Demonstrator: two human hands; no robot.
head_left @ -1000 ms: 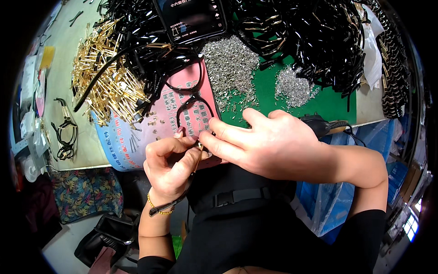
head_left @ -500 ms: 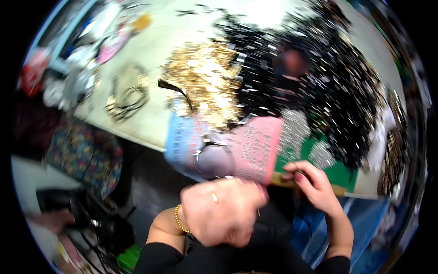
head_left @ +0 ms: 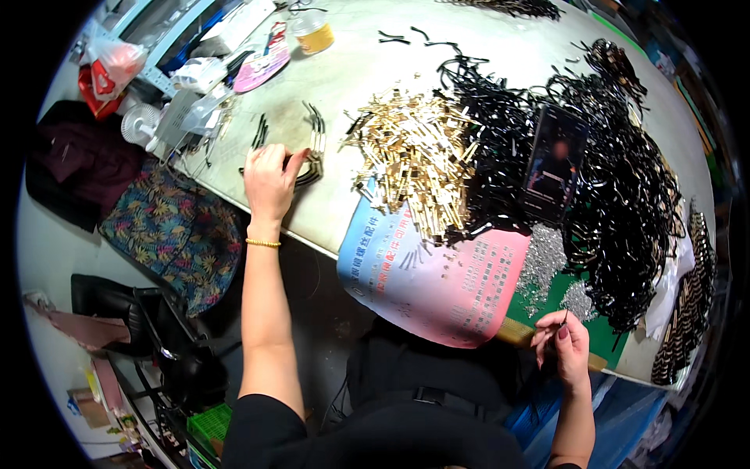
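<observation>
My left hand (head_left: 269, 180) reaches far left across the table and rests its fingers on a small stack of curved black and gold pieces (head_left: 311, 152). My right hand (head_left: 564, 345) stays near the table's front edge, pinching a thin dark tool (head_left: 561, 320) between the fingertips. A pile of gold metal bars (head_left: 414, 160) lies in the middle. Beside it spreads a large heap of black curved strips (head_left: 617, 187). Small silver parts (head_left: 543, 258) lie in a heap close to my right hand.
A pink and blue fan-shaped printed sheet (head_left: 437, 277) overhangs the front edge. A phone (head_left: 555, 160) leans on the black strips. A small white fan (head_left: 141, 125), bags and a jar (head_left: 316, 35) crowd the far left. A floral cushion (head_left: 172, 230) sits below the table.
My hands, joined over a small piece a second ago, have parted. The left hand swung out to the stack at the left; the right dropped to the front edge. The view turned left.
</observation>
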